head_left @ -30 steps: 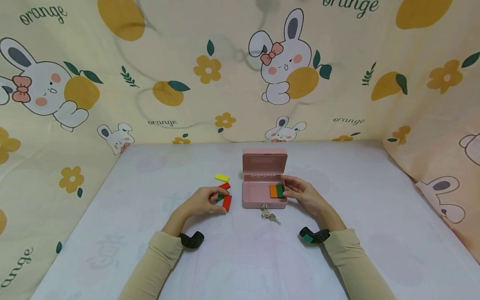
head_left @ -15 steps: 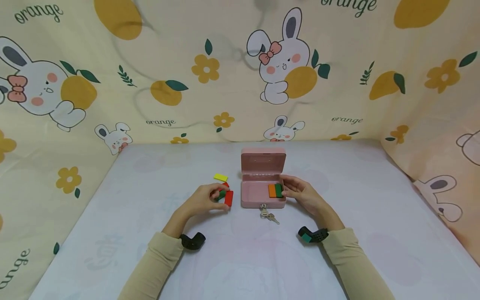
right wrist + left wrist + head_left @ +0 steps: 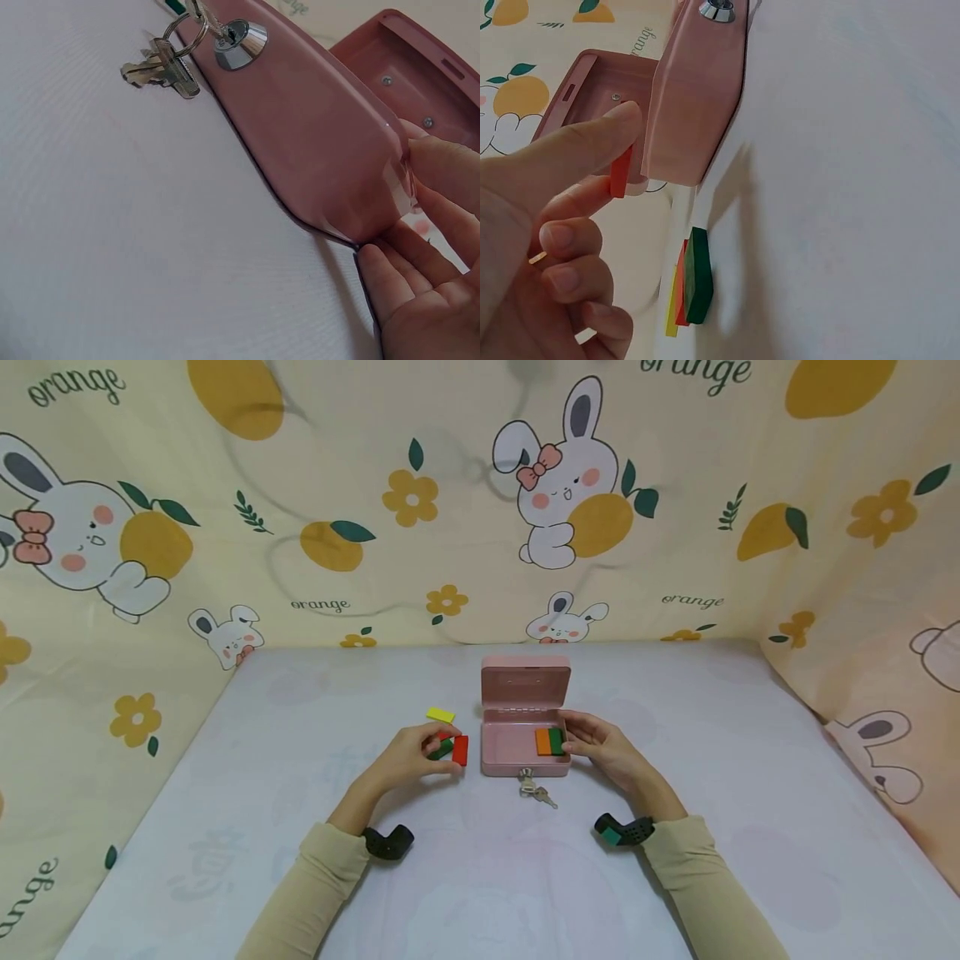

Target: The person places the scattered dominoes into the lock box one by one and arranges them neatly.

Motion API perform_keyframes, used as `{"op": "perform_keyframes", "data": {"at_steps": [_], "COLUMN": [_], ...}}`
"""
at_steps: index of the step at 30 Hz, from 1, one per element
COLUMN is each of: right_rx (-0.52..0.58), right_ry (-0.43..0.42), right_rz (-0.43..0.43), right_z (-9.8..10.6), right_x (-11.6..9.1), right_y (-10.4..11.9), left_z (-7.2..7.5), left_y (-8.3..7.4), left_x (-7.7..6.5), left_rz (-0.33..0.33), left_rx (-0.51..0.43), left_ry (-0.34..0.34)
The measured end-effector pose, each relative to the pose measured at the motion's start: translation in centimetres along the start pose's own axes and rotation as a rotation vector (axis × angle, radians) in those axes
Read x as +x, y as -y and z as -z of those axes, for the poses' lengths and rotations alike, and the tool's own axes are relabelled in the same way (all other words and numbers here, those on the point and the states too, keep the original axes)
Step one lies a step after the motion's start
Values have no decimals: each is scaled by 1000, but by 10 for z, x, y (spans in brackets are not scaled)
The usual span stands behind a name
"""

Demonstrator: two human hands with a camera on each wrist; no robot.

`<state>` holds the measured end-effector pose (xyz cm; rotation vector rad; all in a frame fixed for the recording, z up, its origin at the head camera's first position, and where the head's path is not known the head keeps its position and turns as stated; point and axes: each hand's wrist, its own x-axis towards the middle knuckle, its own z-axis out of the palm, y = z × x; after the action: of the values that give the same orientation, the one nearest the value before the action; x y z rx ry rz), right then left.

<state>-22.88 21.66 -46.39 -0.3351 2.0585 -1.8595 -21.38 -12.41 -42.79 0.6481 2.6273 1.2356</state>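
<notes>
Between thumb and index finger my left hand [image 3: 405, 758] pinches a flat red block [image 3: 460, 750], raised off the table close to the box's left side; the left wrist view shows the block [image 3: 620, 174] edge-on, other fingers curled loosely. A pink metal cash box [image 3: 504, 745] stands with its lid [image 3: 527, 685] up. My right hand [image 3: 611, 752] grips the box's right wall, thumb at the rim [image 3: 405, 142]. Inside, against the right wall, lie an orange block [image 3: 542, 742] and a green block [image 3: 556, 741].
Beneath and behind the left hand lie a green block [image 3: 698, 277], another red block [image 3: 680, 289] and a yellow block [image 3: 440, 715]. Keys [image 3: 169, 67] on a ring hang from the lock [image 3: 241, 45] on the box's front. A printed cloth backdrop [image 3: 480, 527] rises behind the table.
The left hand has lifted the red block from the table and carried it slightly right and away, closer to the box. The right hand stays on the box's right wall.
</notes>
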Motion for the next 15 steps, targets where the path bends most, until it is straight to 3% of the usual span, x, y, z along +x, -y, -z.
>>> {"op": "perform_keyframes", "data": {"at_steps": [15], "right_rx": [-16], "right_ry": [2], "right_rz": [43], "right_z": [-13], "right_x": [5], "right_y": [1], "left_z": [-1], "left_y": [-10], "left_x": [1], "left_rz": [-43], "left_rx": [11], "left_ry": [-14]}}
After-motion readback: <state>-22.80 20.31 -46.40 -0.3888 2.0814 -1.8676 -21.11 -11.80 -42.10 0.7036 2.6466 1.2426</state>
